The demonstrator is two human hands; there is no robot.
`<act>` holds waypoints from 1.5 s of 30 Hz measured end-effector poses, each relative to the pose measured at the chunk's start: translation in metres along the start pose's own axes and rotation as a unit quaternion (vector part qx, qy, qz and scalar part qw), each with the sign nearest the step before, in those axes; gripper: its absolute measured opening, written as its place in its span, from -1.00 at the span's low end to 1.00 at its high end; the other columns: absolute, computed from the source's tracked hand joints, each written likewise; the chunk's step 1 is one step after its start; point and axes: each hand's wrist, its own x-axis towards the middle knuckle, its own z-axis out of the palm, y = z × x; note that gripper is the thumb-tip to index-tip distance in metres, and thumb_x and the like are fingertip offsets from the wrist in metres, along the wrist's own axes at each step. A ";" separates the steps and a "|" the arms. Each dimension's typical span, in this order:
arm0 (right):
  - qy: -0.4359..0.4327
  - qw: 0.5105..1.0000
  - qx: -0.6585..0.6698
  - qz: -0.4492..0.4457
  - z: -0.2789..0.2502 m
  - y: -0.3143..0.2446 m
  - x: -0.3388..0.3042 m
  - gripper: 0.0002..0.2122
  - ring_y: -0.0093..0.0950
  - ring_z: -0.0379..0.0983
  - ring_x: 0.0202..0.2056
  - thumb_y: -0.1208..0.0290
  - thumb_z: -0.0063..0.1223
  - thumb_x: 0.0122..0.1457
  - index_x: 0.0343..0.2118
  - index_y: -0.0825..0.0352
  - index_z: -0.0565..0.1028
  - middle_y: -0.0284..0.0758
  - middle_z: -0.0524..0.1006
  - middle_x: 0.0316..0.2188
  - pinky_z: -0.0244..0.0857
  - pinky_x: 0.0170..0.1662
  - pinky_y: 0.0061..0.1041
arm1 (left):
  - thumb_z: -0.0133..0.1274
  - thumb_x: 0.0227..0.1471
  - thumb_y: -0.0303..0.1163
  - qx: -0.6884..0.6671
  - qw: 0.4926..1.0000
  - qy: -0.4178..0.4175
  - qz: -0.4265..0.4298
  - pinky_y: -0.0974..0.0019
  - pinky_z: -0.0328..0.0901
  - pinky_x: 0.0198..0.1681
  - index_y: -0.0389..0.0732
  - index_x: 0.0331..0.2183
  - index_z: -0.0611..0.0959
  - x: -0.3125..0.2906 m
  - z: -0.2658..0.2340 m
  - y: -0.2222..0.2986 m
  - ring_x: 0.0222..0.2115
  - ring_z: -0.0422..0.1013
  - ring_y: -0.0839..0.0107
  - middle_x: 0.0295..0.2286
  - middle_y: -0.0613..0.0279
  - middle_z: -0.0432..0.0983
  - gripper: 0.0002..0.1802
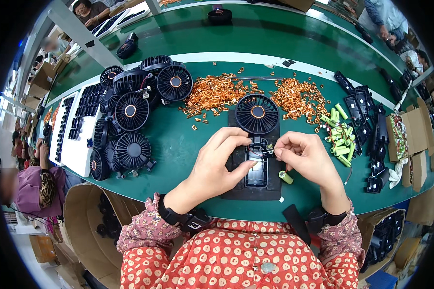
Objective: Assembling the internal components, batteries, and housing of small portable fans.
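Observation:
A black handheld fan [257, 113] lies face up on a black fixture [253, 193] in front of me, its handle opened to a hollow housing [256, 173]. My left hand [214, 161] grips the left side of the housing, with fingertips near the fan's neck and the thumb lower down. Between the thumb and fingers of my right hand [306, 156] is the edge of a small circuit board [269, 149] with a digit display, held over the upper housing. Below that hand a green battery cell [285, 177] rests beside the fixture; its wires are partly hidden.
Black fans [130, 111] are heaped on the left beside white trays [92, 103]. Two piles of small orange parts [217, 94] lie beyond the fixture. Green cells [341, 139], black housings [364, 108] and a carton [416, 132] stand right. A green conveyor [284, 36] runs behind; people work nearby.

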 end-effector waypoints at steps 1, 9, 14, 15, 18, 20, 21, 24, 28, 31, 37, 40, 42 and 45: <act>-0.019 0.998 0.053 0.042 0.000 0.002 0.001 -0.91 -0.73 0.43 -0.56 0.50 0.16 0.18 -0.35 0.42 0.55 -0.42 0.55 -0.55 0.32 -0.51 -0.65 | 0.35 -0.17 -0.55 0.015 1.000 -0.002 0.004 0.28 0.44 -0.10 -0.25 -0.16 0.64 -0.004 -0.001 -0.001 -0.17 0.52 0.23 -0.14 0.08 0.51 -0.57; -0.072 0.986 0.122 0.088 -0.004 -0.003 0.005 -0.90 -0.68 0.51 -0.55 0.52 0.09 0.25 -0.31 0.46 0.53 -0.39 0.58 -0.49 0.34 -0.50 -0.69 | 0.24 -0.08 -0.67 -0.052 0.997 0.017 -0.049 0.28 0.46 -0.08 -0.33 -0.25 0.70 -0.010 0.007 -0.004 -0.10 0.52 0.21 -0.10 0.02 0.51 -0.74; 0.009 0.991 0.130 0.023 0.013 0.005 0.004 -0.91 -0.67 0.52 -0.52 0.52 0.07 0.27 -0.31 0.45 0.53 -0.40 0.58 -0.47 0.36 -0.47 -0.68 | 0.22 -0.08 -0.66 -0.005 1.000 0.027 0.010 0.25 0.46 -0.11 -0.37 -0.27 0.69 -0.010 0.012 -0.004 -0.15 0.51 0.20 -0.11 0.03 0.51 -0.77; 0.033 0.989 0.143 0.011 0.017 0.007 0.005 -0.91 -0.67 0.53 -0.52 0.51 0.07 0.27 -0.31 0.44 0.52 -0.40 0.58 -0.47 0.37 -0.46 -0.68 | 0.22 -0.08 -0.66 -0.005 1.000 0.026 0.009 0.25 0.46 -0.11 -0.37 -0.27 0.69 -0.010 0.012 -0.003 -0.15 0.51 0.20 -0.11 0.03 0.51 -0.77; 0.055 0.993 0.100 -0.014 0.023 0.011 0.006 -0.92 -0.69 0.47 -0.54 0.52 0.11 0.24 -0.33 0.43 0.54 -0.43 0.51 -0.47 0.29 -0.49 -0.68 | 0.22 -0.09 -0.65 0.011 1.000 0.011 0.018 0.24 0.45 -0.10 -0.36 -0.26 0.69 -0.009 0.011 -0.001 -0.13 0.49 0.17 -0.10 0.03 0.50 -0.76; 0.067 0.995 0.053 -0.051 0.024 0.013 0.006 -0.93 -0.70 0.43 -0.55 0.53 0.12 0.22 -0.34 0.43 0.55 -0.43 0.48 -0.48 0.26 -0.51 -0.68 | 0.21 -0.09 -0.67 0.003 1.000 0.022 0.014 0.25 0.44 -0.10 -0.36 -0.28 0.69 -0.011 0.012 -0.003 -0.13 0.49 0.18 -0.09 0.03 0.50 -0.77; 0.089 0.992 -0.014 -0.088 0.024 0.011 0.006 -0.94 -0.70 0.40 -0.56 0.53 0.14 0.21 -0.36 0.42 0.55 -0.42 0.44 -0.48 0.22 -0.52 -0.66 | 0.21 -0.09 -0.67 0.004 1.000 0.021 0.013 0.25 0.44 -0.10 -0.36 -0.28 0.69 -0.011 0.012 -0.004 -0.13 0.49 0.18 -0.09 0.03 0.50 -0.77; 0.114 0.985 -0.049 -0.121 0.029 0.009 0.004 -0.94 -0.70 0.35 -0.57 0.54 0.16 0.18 -0.39 0.41 0.55 -0.41 0.40 -0.48 0.19 -0.53 -0.63 | 0.21 -0.09 -0.69 -0.042 0.998 0.037 -0.028 0.28 0.45 -0.11 -0.35 -0.32 0.67 -0.012 0.012 -0.004 -0.14 0.51 0.23 -0.09 0.04 0.50 -0.81; 0.131 0.983 -0.023 -0.127 0.035 0.012 0.006 -0.93 -0.65 0.35 -0.58 0.54 0.18 0.16 -0.41 0.40 0.53 -0.38 0.39 -0.48 0.20 -0.53 -0.59 | 0.23 -0.09 -0.69 -0.033 0.999 0.028 -0.017 0.30 0.46 -0.12 -0.34 -0.32 0.67 -0.012 0.012 -0.006 -0.15 0.52 0.24 -0.08 0.04 0.50 -0.80; 0.141 0.978 -0.038 -0.150 0.038 0.019 0.009 -0.95 -0.76 0.22 -0.60 0.60 0.19 0.13 -0.44 0.41 0.54 -0.44 0.38 -0.47 0.04 -0.57 -0.68 | 0.22 -0.07 -0.69 -0.041 0.998 0.008 -0.050 0.29 0.44 -0.03 -0.34 -0.32 0.71 -0.011 0.009 -0.003 -0.09 0.52 0.24 -0.05 0.00 0.49 -0.82; 0.115 0.979 -0.085 -0.146 0.034 0.015 0.009 -0.94 -0.57 0.37 -0.57 0.55 0.18 0.14 -0.42 0.40 0.53 -0.34 0.40 -0.48 0.23 -0.52 -0.55 | 0.25 -0.10 -0.67 -0.038 0.998 0.010 -0.049 0.28 0.45 -0.04 -0.33 -0.35 0.71 -0.011 0.008 -0.004 -0.10 0.53 0.23 -0.04 0.00 0.49 -0.83; 0.107 0.981 -0.076 -0.141 0.033 0.013 0.009 -0.93 -0.56 0.37 -0.56 0.55 0.18 0.14 -0.42 0.40 0.52 -0.34 0.40 -0.48 0.24 -0.51 -0.55 | 0.25 -0.10 -0.68 -0.039 0.998 0.007 -0.049 0.28 0.45 -0.04 -0.32 -0.35 0.71 -0.011 0.008 -0.004 -0.09 0.53 0.24 -0.05 0.00 0.49 -0.83; 0.104 0.982 -0.080 -0.137 0.033 0.012 0.009 -0.93 -0.55 0.38 -0.55 0.55 0.18 0.14 -0.43 0.40 0.52 -0.34 0.40 -0.47 0.25 -0.50 -0.53 | 0.24 -0.11 -0.69 -0.028 0.999 -0.001 -0.027 0.29 0.45 -0.05 -0.31 -0.31 0.70 -0.012 0.007 -0.005 -0.08 0.51 0.23 -0.06 -0.01 0.50 -0.77; 0.103 0.981 -0.091 -0.139 0.033 0.011 0.009 -0.94 -0.52 0.41 -0.54 0.56 0.18 0.13 -0.43 0.39 0.52 -0.33 0.41 -0.46 0.27 -0.49 -0.51 | 0.23 -0.12 -0.70 -0.016 1.000 0.001 -0.027 0.30 0.43 -0.04 -0.30 -0.23 0.64 -0.011 0.006 -0.003 -0.07 0.50 0.22 -0.07 0.00 0.50 -0.68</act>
